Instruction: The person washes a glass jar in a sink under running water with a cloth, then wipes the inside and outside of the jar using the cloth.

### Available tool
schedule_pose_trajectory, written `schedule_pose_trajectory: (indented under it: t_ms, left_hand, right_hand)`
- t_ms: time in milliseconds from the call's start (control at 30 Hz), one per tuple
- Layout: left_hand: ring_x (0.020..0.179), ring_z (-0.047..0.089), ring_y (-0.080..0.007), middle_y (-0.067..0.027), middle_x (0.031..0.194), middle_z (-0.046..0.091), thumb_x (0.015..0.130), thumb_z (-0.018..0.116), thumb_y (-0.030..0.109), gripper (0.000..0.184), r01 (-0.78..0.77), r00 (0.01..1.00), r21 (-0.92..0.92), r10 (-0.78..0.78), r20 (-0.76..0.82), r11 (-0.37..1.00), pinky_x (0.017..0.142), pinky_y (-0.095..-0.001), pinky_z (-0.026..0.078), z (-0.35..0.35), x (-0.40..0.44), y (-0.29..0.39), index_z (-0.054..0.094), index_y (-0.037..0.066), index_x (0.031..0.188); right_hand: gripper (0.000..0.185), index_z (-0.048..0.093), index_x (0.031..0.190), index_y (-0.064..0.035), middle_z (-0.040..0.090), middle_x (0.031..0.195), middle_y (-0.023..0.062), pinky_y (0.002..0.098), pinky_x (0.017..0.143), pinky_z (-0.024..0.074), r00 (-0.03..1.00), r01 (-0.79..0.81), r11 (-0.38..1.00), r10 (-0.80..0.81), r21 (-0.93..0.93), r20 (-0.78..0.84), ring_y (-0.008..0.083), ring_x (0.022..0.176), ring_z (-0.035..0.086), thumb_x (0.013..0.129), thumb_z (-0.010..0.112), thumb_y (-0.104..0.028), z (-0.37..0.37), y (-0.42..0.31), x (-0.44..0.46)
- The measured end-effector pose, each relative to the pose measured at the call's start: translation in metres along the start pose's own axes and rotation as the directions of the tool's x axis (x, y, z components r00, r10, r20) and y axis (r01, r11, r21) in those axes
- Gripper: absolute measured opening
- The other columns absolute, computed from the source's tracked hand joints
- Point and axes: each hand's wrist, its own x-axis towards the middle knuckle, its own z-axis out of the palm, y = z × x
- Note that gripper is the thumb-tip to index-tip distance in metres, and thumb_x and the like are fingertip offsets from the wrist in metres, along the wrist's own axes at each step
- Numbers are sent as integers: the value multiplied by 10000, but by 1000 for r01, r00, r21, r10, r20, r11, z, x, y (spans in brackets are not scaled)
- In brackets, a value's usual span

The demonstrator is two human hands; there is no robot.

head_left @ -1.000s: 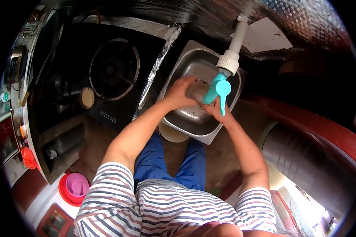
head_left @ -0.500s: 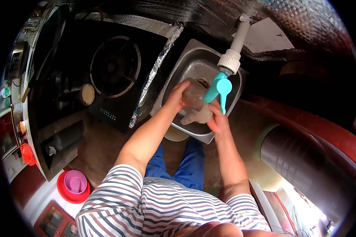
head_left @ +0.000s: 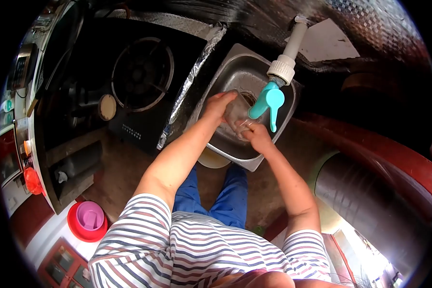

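My left hand (head_left: 219, 106) is wrapped round a clear see-through container (head_left: 235, 113), tilted above the metal sink (head_left: 228, 72). My right hand (head_left: 259, 137) is at the container's near end, its fingers curled in at the mouth. What those fingers hold is hidden by the container and the glare on it. Just right of the container is the spout of a turquoise tap (head_left: 261, 106), with its lever (head_left: 274, 103) pointing towards me. Whether water runs from it I cannot tell.
A black gas stove (head_left: 141, 77) stands left of the sink, behind a foil-covered edge (head_left: 192, 86). A white pipe (head_left: 295, 41) carries the tap. Under the sink's near edge is a pale basin (head_left: 213, 159). Red and pink basins (head_left: 90, 216) sit low at the left.
My right hand has turned and moved in to the container's mouth. The pale, limp cloth-like piece that hung below it is out of sight. My left hand keeps its hold on the container.
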Motion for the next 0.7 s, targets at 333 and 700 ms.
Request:
schedule_pose_trajectory:
  t_ms: [333, 700]
  left_hand:
    - [846, 633, -195, -72, 980, 621, 839, 631, 326, 407, -57, 997, -331, 70, 30, 942, 524, -330, 555, 5, -7, -26, 552, 61, 1138]
    - [826, 627, -183, -81, 952, 635, 818, 672, 285, 367, -56, 998, -39, 58, 34, 998, 620, -324, 532, 2, 9, -8, 594, 19, 1059]
  right_hand:
    - [341, 486, 1231, 17, 557, 1188, 129, 413, 1021, 373, 944, 179, 8, 278, 984, -174, 270, 1141, 508, 894, 458, -24, 14, 6, -7]
    - [373, 545, 1210, -53, 603, 1125, 113, 334, 925, 409, 987, 109, 922, -57, -373, 148, 251, 1045, 556, 847, 480, 4, -4, -13, 5]
